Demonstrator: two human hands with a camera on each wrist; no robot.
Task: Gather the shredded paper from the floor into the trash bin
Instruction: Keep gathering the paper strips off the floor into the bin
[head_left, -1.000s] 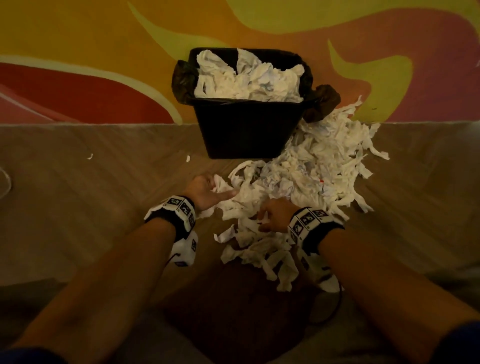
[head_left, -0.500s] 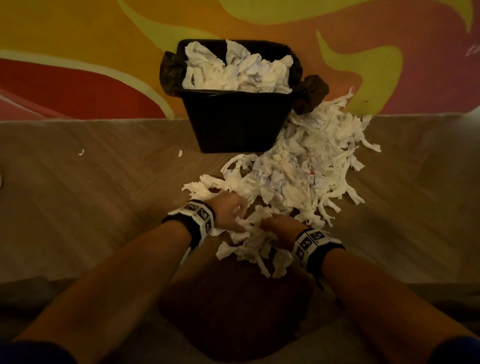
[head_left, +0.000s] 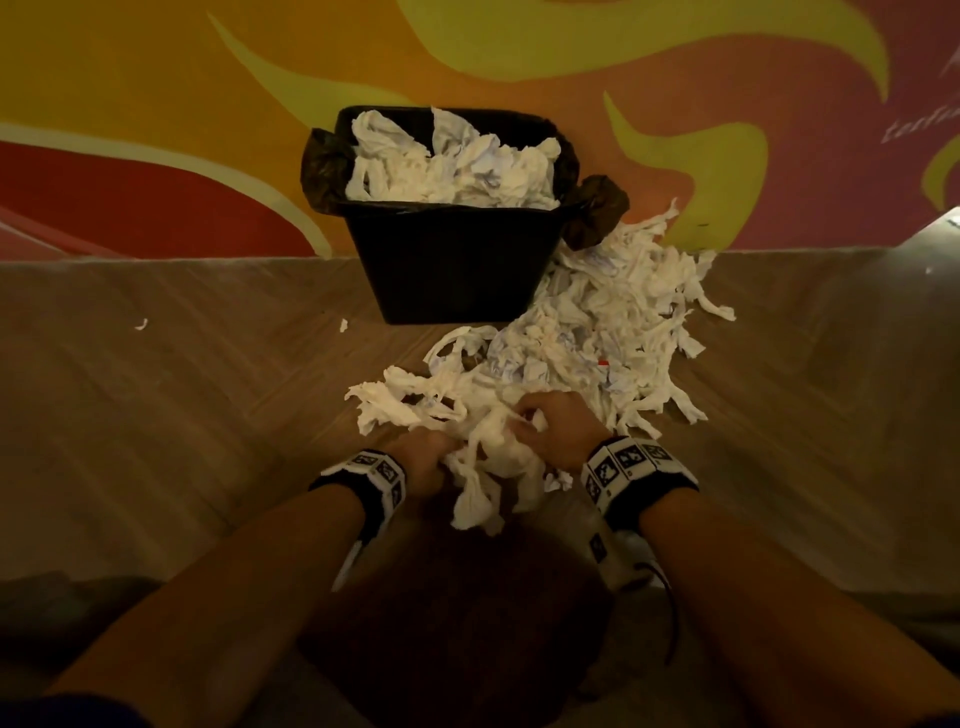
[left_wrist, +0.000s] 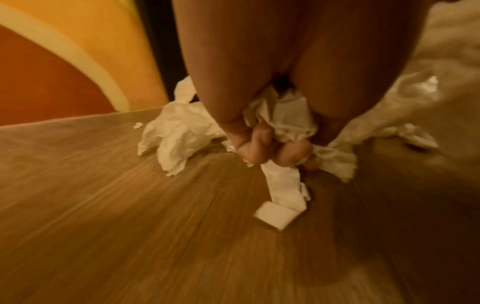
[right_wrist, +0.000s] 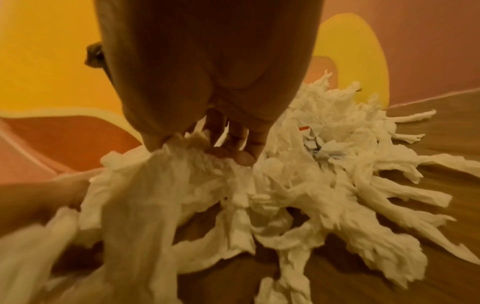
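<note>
A black trash bin (head_left: 457, 270) stands against the wall, its top heaped with white shredded paper (head_left: 452, 161). A big pile of shredded paper (head_left: 602, 332) lies on the wood floor in front and to the right of the bin. Both my hands are at the pile's near end. My left hand (head_left: 423, 460) curls its fingers (left_wrist: 255, 150) round a clump of strips (left_wrist: 283, 117). My right hand (head_left: 558, 434) grips the same bunch (head_left: 493, 452) from the right, its fingers (right_wrist: 242, 150) dug into the paper (right_wrist: 182, 185). Loose strips hang below the bunch.
Two small paper scraps (head_left: 141, 324) (head_left: 343, 325) lie on the floor left of the bin. A painted wall (head_left: 156, 104) in orange, yellow and red rises behind it. A dark round shape (head_left: 457, 623) sits between my forearms.
Both hands have drawn together and toward me, closing on a bunch of strips and lifting it off the pile's near end.
</note>
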